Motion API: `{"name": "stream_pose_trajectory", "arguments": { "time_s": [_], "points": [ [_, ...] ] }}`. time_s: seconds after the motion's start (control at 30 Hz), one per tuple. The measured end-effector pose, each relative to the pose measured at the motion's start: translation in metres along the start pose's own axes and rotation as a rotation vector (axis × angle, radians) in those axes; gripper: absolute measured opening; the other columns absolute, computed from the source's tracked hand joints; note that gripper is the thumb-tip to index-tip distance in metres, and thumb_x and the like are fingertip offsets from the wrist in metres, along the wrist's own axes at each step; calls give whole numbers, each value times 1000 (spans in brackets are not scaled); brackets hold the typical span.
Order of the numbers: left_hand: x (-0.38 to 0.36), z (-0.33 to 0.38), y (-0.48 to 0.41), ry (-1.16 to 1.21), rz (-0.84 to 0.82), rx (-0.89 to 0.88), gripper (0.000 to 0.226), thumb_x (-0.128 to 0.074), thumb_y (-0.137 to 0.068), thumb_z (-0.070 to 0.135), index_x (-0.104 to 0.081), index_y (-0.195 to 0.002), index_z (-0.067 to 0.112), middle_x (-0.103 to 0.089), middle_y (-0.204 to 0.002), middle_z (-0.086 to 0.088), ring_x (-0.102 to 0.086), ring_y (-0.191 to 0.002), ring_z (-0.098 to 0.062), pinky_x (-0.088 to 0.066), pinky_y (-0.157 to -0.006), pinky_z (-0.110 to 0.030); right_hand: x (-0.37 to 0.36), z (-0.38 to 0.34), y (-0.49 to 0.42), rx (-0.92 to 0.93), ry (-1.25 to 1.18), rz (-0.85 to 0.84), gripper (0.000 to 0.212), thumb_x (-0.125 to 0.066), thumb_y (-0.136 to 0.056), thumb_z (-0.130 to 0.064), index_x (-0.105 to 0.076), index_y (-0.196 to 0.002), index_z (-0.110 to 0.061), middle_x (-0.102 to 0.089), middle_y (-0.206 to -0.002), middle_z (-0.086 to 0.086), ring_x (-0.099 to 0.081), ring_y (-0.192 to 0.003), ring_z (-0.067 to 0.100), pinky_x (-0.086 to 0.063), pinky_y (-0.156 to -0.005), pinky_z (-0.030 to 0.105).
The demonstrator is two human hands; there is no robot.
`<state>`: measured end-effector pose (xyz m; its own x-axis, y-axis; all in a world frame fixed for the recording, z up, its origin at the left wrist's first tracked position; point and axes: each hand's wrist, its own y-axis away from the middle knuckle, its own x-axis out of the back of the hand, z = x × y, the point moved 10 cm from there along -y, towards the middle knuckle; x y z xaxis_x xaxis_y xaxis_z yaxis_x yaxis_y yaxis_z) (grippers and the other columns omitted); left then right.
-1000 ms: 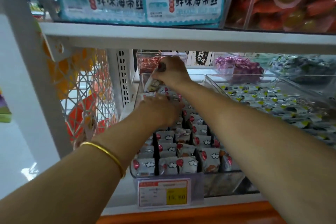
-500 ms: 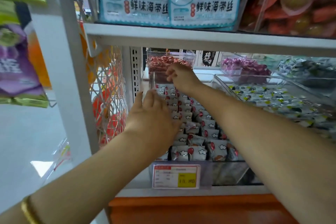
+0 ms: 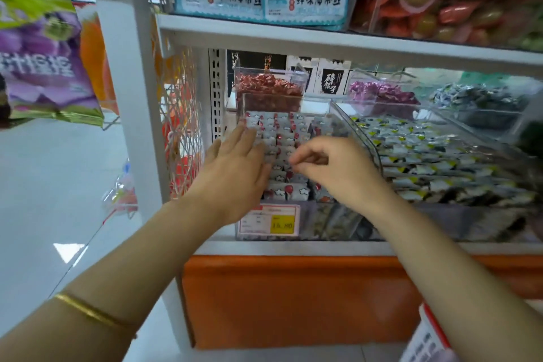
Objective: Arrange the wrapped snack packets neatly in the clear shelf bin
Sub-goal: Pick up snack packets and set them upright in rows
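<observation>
A clear shelf bin holds rows of small white wrapped snack packets with red and cloud marks, standing in neat columns. My left hand lies flat with fingers apart on the left column of packets. My right hand hovers over the bin's right front part, fingers curled and pinched together; nothing shows between them. The front packets are partly hidden behind both hands.
A price tag hangs on the bin's front. To the right lies a clear bin of grey-and-yellow packets. Behind stand bins of red candies and purple candies. The upper shelf edge is close overhead. A white upright post stands left.
My right hand has drawn back from the rear of the bin to its front right. My left hand stays flat on the left column. The view has pulled back.
</observation>
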<state>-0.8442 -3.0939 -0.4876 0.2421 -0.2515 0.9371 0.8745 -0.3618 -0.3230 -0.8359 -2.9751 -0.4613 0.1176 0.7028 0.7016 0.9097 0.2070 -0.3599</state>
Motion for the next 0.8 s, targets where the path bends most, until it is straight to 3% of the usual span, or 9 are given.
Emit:
{"name": "stream_pose_trajectory", "arguments": {
  "time_s": [0.07, 0.17, 0.3, 0.43, 0.63, 0.73, 0.8],
  "points": [
    [0, 3, 2, -28, -7, -8, 53, -20, -98, 38, -23, -146, 16, -2, -158, -2, 14, -143, -17, 1, -115, -48, -5, -8, 6, 47, 65, -18, 13, -65, -85, -11, -71, -90, -22, -61, -81, -17, -53, -75, -8, -41, -65, 4],
    [-2, 6, 8, -89, -16, -7, 53, -17, -98, 39, -22, -146, 17, 1, -158, -1, 18, -143, -16, 0, -116, -50, -16, -17, 8, 117, 304, -13, 15, -64, -86, -27, -71, -99, -25, -61, -87, -13, -42, -88, 10, -35, -74, 28],
    [-3, 5, 16, -119, -3, -6, 51, -15, -99, 37, -24, -146, 18, 1, -158, 1, 20, -142, -12, 1, -115, -47, -30, -19, 5, 134, 485, -51, 19, -62, -86, -37, -71, -98, -26, -66, -97, -4, -40, -98, 18, -37, -77, 35],
    [1, 6, 17, -33, 0, -10, 51, -19, -99, 35, -27, -145, 16, -3, -158, 1, 16, -143, -12, -2, -117, -46, -26, -21, 2, 133, 353, 1, 5, -67, -83, -25, -69, -80, -21, -62, -84, -10, -43, -93, 15, -31, -73, 30],
    [7, 5, 15, 130, 36, -4, 48, -25, -100, 32, -32, -144, 15, -15, -157, 0, 4, -144, -10, -8, -118, -43, 3, -20, 6, 84, -28, 169, 8, -62, -86, -10, -66, -80, -13, -57, -74, -14, -54, -71, 1, -45, -67, 15],
    [21, 6, 16, 261, 127, 15, 43, -32, -99, 28, -43, -137, 11, -30, -152, -5, -14, -143, -15, -12, -117, -38, 26, -20, 14, 70, -170, 290, 12, -61, -87, -8, -62, -79, -16, -56, -74, -15, -54, -69, -2, -44, -65, 8],
    [34, 8, 19, 322, 212, 19, 43, -36, -98, 31, -49, -134, 11, -40, -146, -4, -28, -138, -18, -19, -113, -32, 43, -11, 21, 30, -322, 371, 16, -59, -88, -8, -59, -77, -19, -61, -77, -8, -59, -68, 5, -50, -64, 15]
  ]
}}
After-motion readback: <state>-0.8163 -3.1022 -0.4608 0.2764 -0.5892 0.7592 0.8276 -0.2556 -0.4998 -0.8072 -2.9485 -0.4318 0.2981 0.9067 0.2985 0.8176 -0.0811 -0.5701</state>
